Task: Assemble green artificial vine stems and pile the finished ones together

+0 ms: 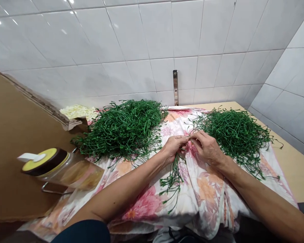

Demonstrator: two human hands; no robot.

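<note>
The left hand closes round a slim dangling bunch of wiry green stems, touching the right hand, whose fingertips pinch together on something too small to tell. Tangled green heaps, left and right, flank them on rumpled floral cloth; a yellow-lidded jar and cardboard hem in the left, pale tabletop edging the right.

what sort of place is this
Probably an indoor work corner, perhaps at home: a glossy white tiled wall, a light wood-toned table partly under a pink and white floral cloth, and a tangled heap of thin green stems.
</note>
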